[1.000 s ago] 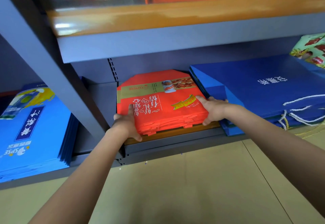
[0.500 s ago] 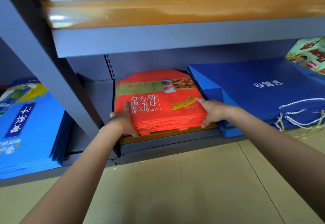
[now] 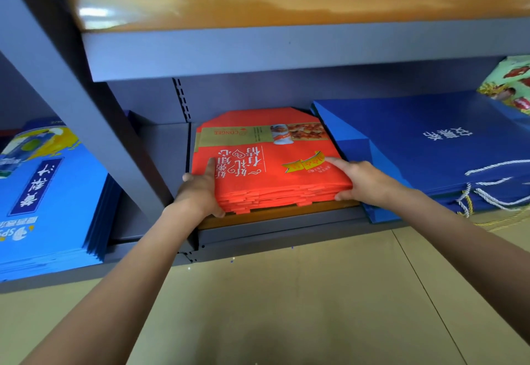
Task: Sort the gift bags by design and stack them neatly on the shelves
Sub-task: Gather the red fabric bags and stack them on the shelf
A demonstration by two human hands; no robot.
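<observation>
Red stack (image 3: 266, 169) of flat gift bags lies on the low shelf (image 3: 281, 225), in the bay between the grey upright (image 3: 94, 123) and the dark blue bags (image 3: 430, 146). Long axis runs left to right, along the shelf front.

Left hand (image 3: 200, 189) clasps the near-left corner: one finger laid flat on the top bag, thumb curled under the front edge. Right hand (image 3: 361, 181) grips the near-right corner: one finger pointing along the top, thumb tucked under at the edge. Each hand is at its own corner, neither nearer than the other; the stack lies straight ahead of both, away from the body.

Front edges of the red bags look stepped, not flush. Judgement: the step in hand is squaring the stack and seating it back; the push should go straight in along the short axis, both hands even, or the stack will skew toward the blue bags, whose left edge lies just beside it. Whether the two piles touch is hard to tell from this angle.

Against the earlier frames: both hands keep the same corners, and the stack shows no clear shift on the shelf. The view sits slightly lower and closer. Light blue bags (image 3: 48, 192) lie in the next bay left, well apart.
</observation>
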